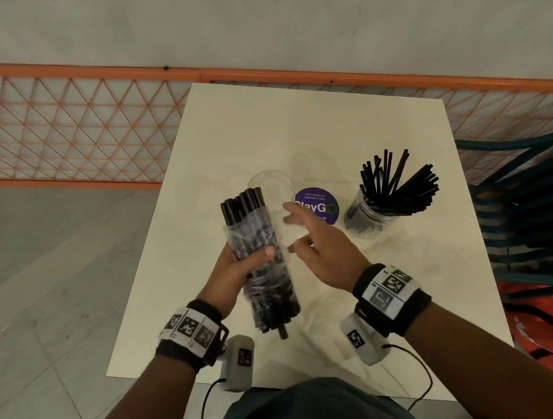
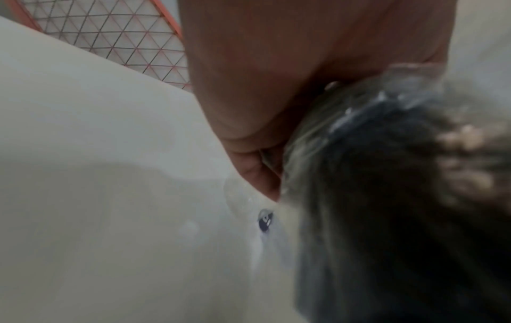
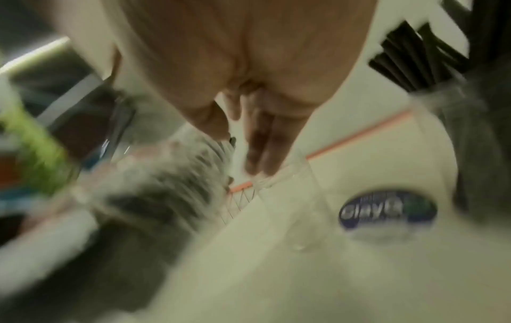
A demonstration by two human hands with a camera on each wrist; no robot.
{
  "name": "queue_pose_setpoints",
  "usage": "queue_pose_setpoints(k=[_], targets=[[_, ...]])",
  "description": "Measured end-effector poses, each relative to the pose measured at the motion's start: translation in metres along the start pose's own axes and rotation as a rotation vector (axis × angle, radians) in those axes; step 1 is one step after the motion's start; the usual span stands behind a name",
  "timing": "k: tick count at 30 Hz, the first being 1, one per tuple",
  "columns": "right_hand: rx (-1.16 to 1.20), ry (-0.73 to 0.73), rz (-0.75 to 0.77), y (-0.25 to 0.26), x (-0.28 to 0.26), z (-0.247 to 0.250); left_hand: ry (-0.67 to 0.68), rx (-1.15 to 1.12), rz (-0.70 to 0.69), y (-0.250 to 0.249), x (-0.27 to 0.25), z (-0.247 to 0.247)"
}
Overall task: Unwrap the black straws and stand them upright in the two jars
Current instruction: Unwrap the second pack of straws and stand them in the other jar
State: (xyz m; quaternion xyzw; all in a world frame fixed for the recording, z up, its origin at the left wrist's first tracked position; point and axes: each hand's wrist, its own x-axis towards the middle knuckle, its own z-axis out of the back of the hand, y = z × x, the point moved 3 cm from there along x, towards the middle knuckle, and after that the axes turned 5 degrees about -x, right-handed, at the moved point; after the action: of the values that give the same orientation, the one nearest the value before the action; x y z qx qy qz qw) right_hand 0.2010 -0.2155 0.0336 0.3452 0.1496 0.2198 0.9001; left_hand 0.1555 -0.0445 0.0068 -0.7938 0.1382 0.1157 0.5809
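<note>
Left hand [image 1: 237,269] has its grip wrapped round a bundle of black straws [image 1: 260,259] in a clear wrapper [image 1: 284,232], held above the tabletop [image 1: 293,128] with bare straw ends poking out at 12 o'clock. Right hand [image 1: 321,249] sits at 3 o'clock of the bundle, fingers mostly straight against the loose wrapper; can't tell if it's actually pinching. Empty jar [image 1: 274,183] stands just behind the bundle. Purple sticker [image 1: 319,204] next to it, then the second jar [image 1: 370,214] at 3 o'clock, already full of straws leaning outward
</note>
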Motion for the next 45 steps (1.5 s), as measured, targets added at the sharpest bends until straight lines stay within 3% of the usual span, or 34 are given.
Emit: queue_pose_setpoints(k=[2, 4, 8, 12, 17, 21, 25, 28, 31, 33, 36, 45], targets=[[-0.506, -0.114, 0.199, 0.005, -0.002, 0.01, 0.016, -0.052, 0.026, -0.009, -0.004, 0.001], [-0.802, -0.228, 0.388, 0.011, -0.005, 0.012, 0.052, -0.082, 0.058, -0.018, -0.006, -0.003], [-0.878, -0.319, 0.66, 0.026, -0.003, 0.005, 0.216, -0.11, 0.098, -0.029, -0.009, -0.021], [-0.871, -0.164, 0.752, 0.025, 0.017, 0.005, 0.185, -0.154, 0.149, -0.031, -0.003, -0.027], [-0.683, -0.043, 0.645, 0.03, 0.038, 0.015, -0.081, -0.307, 0.101, -0.032, 0.011, -0.018], [-0.565, 0.023, 0.52, 0.029, 0.049, 0.019, -0.231, -0.192, 0.095, -0.045, 0.018, -0.014], [-0.496, -0.01, 0.388, 0.033, 0.053, 0.029, -0.223, 0.042, 0.089, -0.067, 0.019, -0.007], [-0.337, -0.079, 0.255, 0.036, 0.059, 0.044, -0.17, 0.039, 0.062, -0.083, 0.019, -0.003], [-0.069, -0.142, 0.016, 0.026, 0.067, 0.057, -0.111, 0.298, -0.053, -0.102, 0.03, -0.005], [-0.016, -0.146, -0.093, 0.019, 0.077, 0.063, -0.059, 0.404, -0.075, -0.114, 0.043, -0.01], [-0.047, -0.128, -0.133, 0.018, 0.095, 0.07, -0.039, 0.424, -0.047, -0.125, 0.065, -0.013], [0.302, -0.174, -0.193, 0.008, 0.12, 0.068, -0.003, 0.665, -0.083, -0.144, 0.1, -0.011]])
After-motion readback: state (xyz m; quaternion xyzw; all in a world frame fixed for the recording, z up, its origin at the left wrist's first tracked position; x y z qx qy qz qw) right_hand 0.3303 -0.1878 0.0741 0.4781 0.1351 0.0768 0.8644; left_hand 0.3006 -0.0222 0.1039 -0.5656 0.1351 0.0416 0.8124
